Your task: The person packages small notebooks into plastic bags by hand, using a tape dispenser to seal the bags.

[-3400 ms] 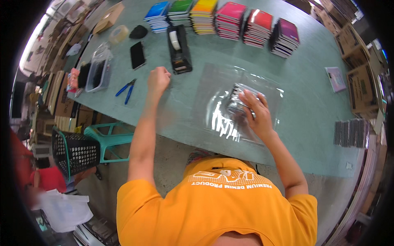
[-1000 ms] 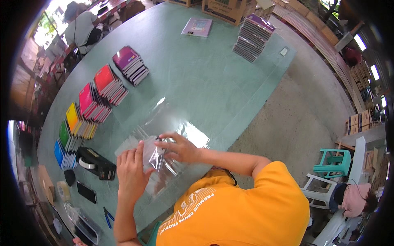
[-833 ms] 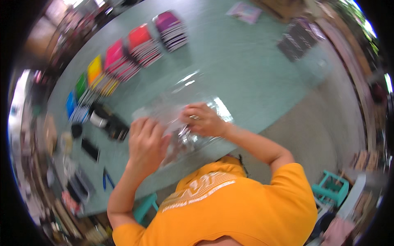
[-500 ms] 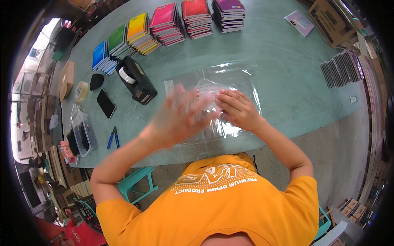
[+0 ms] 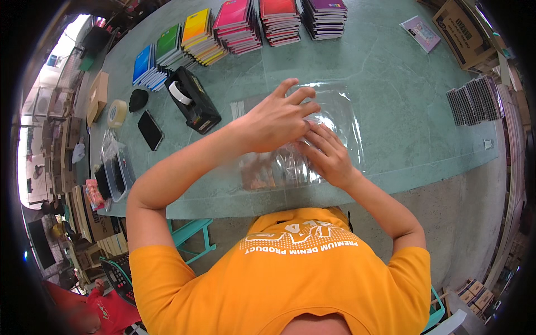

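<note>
A shiny, crinkled clear plastic sheet (image 5: 340, 100), perhaps several layers, lies on the grey-green table in front of me. My right hand (image 5: 328, 153) rests on its middle, fingers bent and pressed together on the plastic. From the left, my left hand (image 5: 276, 120) reaches over the sheet and meets the right fingertips. Its outer fingers are raised and spread. The thumb and index finger seem to close near the right fingertips, but what they pinch is too small to see. Left of the sheet stands a black tape dispenser (image 5: 196, 106) with a white roll.
Notebook stacks line the far side, including a yellow stack (image 5: 198, 28) and a purple stack (image 5: 324, 17). A phone (image 5: 150, 130), a tape roll (image 5: 116, 113) and a plastic tub (image 5: 118, 178) lie left. Right are a single notebook (image 5: 420, 33), a carton (image 5: 460, 33) and spiral-bound stacks (image 5: 474, 99).
My left hand, blurred before, has come across to the right fingertips with its outer fingers lifted. My left forearm now covers where the blue cutters lay. The whole view has shifted slightly.
</note>
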Available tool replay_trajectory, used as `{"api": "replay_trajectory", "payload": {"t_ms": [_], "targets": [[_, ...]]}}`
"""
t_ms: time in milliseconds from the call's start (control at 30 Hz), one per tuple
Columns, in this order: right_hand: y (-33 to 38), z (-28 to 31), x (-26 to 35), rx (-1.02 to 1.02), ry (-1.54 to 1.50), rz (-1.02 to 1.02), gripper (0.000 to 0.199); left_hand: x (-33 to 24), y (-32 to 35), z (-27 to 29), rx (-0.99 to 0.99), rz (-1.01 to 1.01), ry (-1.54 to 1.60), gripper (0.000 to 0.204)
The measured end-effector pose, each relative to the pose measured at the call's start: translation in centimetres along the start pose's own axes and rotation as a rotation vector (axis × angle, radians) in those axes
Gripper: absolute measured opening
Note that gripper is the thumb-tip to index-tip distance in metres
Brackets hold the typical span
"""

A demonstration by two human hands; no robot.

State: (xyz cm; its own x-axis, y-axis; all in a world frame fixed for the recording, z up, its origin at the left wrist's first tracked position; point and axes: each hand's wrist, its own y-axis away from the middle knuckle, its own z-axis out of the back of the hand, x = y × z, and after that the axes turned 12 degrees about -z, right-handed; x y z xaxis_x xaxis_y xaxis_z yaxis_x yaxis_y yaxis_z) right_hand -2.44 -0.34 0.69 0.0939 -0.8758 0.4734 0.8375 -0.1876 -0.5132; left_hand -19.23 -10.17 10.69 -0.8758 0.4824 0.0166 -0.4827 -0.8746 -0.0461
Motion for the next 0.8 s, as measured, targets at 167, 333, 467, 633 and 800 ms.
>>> {"api": "replay_trajectory", "payload": {"t_ms": [167, 333, 467, 633, 800], "targets": [[0.0, 0.7, 0.6, -0.035, 0.142, 0.01, 0.031, 0.4, -0.8, 4.2, 0.219, 0.101, -0.187, 0.011], [-0.5, 1.3, -0.2, -0.028, 0.086, -0.003, 0.033, -0.1, 4.8, 2.0, -0.361, 0.341, 0.198, 0.038], [-1.3, 1.4, -0.4, 0.053, -0.049, -0.019, 0.037, -6.0, 5.4, -7.0, -0.587, 0.5, 0.025, 0.041], [-2.3, 2.1, 0.1, 0.099, -0.146, -0.086, 0.023, -5.6, 2.7, -5.4, -0.797, 0.468, 0.154, 0.026], [-2.6, 1.6, 0.4, 0.09, -0.157, -0.208, 0.014, -5.9, 3.6, -5.1, -1.022, 0.588, 0.471, 0.059]]}}
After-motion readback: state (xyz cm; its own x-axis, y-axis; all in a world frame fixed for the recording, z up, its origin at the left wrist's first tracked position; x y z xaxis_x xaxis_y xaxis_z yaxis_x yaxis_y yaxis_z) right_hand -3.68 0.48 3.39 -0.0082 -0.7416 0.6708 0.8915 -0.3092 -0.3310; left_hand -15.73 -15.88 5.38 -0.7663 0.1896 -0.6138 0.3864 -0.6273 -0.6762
